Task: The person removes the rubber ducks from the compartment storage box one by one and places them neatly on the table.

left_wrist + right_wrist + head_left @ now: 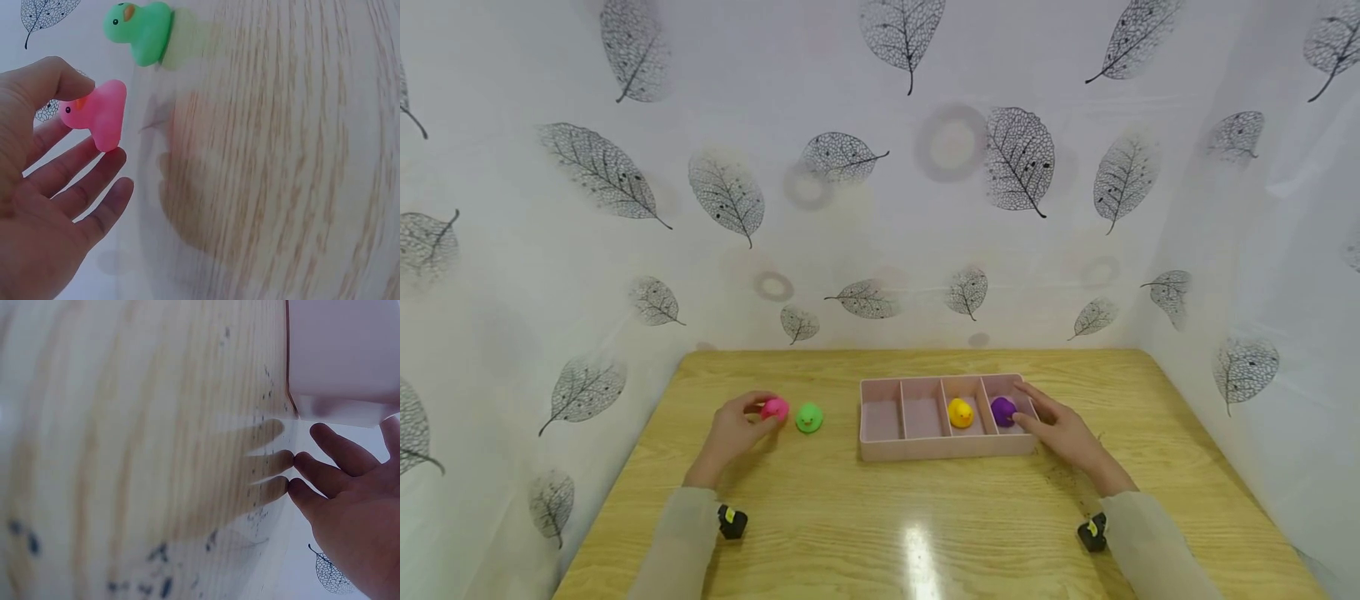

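Note:
My left hand (735, 429) pinches a pink toy duck (106, 115) between thumb and fingers, a little above the table. Just right of it, a green toy duck (809, 418) sits on the table. A pale pink box (917, 450) with several compartments stands right of centre. In its rightmost compartment is a purple toy duck (1003, 411), and the one beside it contains a yellow toy duck (960, 413). My right hand (1063, 429) lies at the box's right end, thumb over the wall by the purple duck. Three of its fingers stretch out below the box in the right wrist view.
Under everything is a wood-grain table (850, 517). A white leaf-printed curtain (880, 225) hangs behind it and along both sides. Small black devices sit at the left wrist (732, 522) and right wrist (1093, 533).

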Demonstrator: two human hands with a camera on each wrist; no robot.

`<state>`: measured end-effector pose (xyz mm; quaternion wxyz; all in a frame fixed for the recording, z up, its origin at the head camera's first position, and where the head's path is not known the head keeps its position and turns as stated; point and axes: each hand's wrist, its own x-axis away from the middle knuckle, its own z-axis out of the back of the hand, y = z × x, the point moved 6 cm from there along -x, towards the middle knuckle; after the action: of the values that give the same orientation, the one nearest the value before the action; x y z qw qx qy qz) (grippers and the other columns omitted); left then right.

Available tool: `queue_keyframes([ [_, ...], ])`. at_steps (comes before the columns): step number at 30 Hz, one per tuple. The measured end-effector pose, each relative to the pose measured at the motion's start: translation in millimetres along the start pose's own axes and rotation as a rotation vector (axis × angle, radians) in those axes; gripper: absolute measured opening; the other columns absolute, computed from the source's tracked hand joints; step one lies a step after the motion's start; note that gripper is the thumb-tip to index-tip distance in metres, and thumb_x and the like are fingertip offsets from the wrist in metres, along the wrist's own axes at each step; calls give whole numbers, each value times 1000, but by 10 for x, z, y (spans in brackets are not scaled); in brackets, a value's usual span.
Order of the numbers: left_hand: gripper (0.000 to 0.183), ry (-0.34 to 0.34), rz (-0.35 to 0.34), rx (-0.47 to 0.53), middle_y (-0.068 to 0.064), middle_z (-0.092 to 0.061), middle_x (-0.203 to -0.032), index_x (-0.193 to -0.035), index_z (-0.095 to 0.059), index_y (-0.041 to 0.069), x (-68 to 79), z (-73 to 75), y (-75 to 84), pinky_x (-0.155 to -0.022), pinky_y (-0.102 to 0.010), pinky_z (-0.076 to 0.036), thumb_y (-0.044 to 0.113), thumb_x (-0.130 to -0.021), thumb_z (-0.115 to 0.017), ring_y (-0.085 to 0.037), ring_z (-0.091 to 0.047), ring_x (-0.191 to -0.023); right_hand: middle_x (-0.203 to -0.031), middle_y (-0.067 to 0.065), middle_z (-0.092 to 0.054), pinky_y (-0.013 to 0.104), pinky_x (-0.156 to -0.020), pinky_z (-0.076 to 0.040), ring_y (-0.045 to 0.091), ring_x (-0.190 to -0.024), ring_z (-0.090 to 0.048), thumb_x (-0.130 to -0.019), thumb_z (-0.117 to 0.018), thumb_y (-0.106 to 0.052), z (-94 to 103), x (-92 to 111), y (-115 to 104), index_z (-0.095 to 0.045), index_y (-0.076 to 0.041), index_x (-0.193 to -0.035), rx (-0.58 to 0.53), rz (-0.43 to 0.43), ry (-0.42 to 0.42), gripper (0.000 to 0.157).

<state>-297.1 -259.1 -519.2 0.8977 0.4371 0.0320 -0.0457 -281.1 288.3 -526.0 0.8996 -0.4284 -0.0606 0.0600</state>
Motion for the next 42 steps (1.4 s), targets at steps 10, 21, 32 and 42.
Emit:
queue_keyframes([
  [10,41,-9,18,-23,-27,-70,-130,-131,-69,1,-9,-43,-81,-92,-48,-62,15,-93,-79,-40,-71,-110,-170,26,-28,70,-121,-30,55,-152,-31,-104,-62,-47,-5,-4,18,-32,-23,-167,-7,5,-1,74],
  [21,39,-15,23,-26,-24,-70,-131,-131,-68,-1,-6,-69,-84,-97,-47,-60,9,-94,-77,-36,-70,-112,-170,26,-28,71,-121,-30,56,-152,-31,-105,-61,-48,-15,-15,37,-31,-24,-167,-3,-1,-3,73],
  [32,39,-18,-6,-39,-25,-72,-126,-130,-69,-2,-10,-64,-94,-93,-44,-60,8,-93,-76,-35,-72,-108,-169,27,-29,72,-120,-30,56,-151,-32,-105,-61,-48,-16,-8,31,-31,-24,-167,-4,-8,4,73],
  [42,38,-31,0,-56,-24,-71,-128,-130,-69,0,8,-77,-95,-96,-48,-59,9,-94,-77,-35,-70,-109,-170,26,-28,71,-120,-30,56,-151,-32,-105,-61,-48,-14,-4,30,-31,-24,-167,-4,-5,2,73],
])
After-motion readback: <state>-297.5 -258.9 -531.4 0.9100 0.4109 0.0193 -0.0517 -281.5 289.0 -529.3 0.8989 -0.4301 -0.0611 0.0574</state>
